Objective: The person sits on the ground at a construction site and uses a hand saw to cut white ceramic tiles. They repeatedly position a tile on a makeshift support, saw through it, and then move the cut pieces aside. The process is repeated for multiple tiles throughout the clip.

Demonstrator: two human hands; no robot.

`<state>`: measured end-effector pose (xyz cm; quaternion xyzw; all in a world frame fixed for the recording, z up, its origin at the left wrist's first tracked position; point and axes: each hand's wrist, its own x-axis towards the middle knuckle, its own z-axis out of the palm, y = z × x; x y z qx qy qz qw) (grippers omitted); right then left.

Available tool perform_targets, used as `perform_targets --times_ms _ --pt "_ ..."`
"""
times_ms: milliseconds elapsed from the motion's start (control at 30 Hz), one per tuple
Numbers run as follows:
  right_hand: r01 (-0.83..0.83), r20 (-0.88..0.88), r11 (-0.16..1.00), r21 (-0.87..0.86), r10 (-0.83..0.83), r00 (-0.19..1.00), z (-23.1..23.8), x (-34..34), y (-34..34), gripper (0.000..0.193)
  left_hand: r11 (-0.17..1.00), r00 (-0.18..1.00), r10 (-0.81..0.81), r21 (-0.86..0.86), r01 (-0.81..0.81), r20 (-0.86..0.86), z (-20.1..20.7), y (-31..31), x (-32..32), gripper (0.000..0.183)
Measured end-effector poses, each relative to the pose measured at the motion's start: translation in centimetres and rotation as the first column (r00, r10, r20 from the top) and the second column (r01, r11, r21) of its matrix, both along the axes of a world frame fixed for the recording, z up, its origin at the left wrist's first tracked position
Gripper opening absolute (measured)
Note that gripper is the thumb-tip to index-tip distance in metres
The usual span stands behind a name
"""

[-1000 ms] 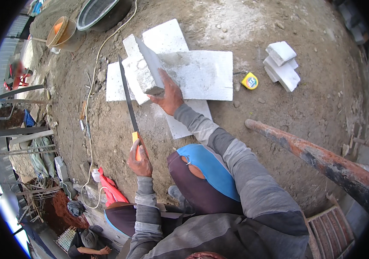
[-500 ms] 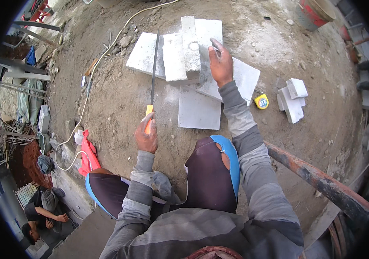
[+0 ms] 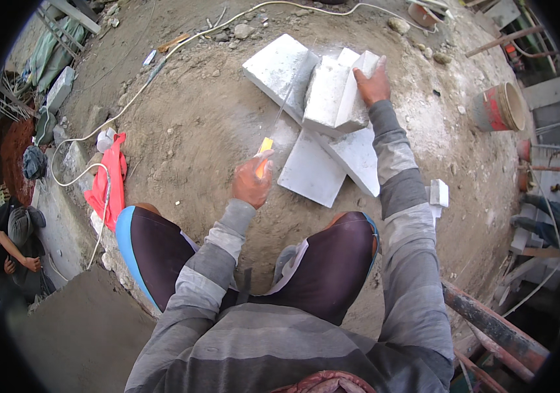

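My left hand (image 3: 251, 181) is closed round the orange handle (image 3: 265, 157) of a handsaw. Its blade, blurred and nearly edge-on, points away across the bare ground toward a pale lightweight concrete block (image 3: 278, 69). My right hand (image 3: 373, 84) grips the far right side of a narrow strip of block (image 3: 356, 98), thumb on top, the other fingers partly hidden. That strip lies against a thicker block (image 3: 326, 92), both resting on the pile. Two flat slabs spread out below them, the nearer slab (image 3: 311, 171) lying close to my knees.
Small block offcuts (image 3: 438, 194) lie beyond my right forearm. A dusty bucket (image 3: 499, 108) stands at the right. A pale cable (image 3: 129, 105) snakes along the left, past a red cloth (image 3: 111, 173). Another person (image 3: 18, 232) sits at far left; a rusty beam (image 3: 496, 327) slants at lower right.
My right hand has closed on the narrow strip after hovering with fingers apart beside the pile. The view has turned, and the saw tilts more to the right. The yellow tape measure is out of sight.
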<state>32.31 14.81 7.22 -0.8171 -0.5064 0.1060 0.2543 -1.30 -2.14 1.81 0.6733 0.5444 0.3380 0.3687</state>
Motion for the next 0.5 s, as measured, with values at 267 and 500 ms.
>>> perform_targets --times_ms 267,500 --pt "-0.074 -0.042 0.997 -0.02 0.073 0.996 -0.2 -0.2 -0.1 0.108 0.999 0.998 0.0 0.032 0.002 -0.06 -0.5 -0.1 -0.6 0.029" --pt "0.094 -0.421 0.978 0.186 -0.007 0.907 -0.6 0.3 -1.4 0.091 0.999 1.0 -0.008 -0.044 0.009 0.016 -0.3 0.1 -0.4 0.029"
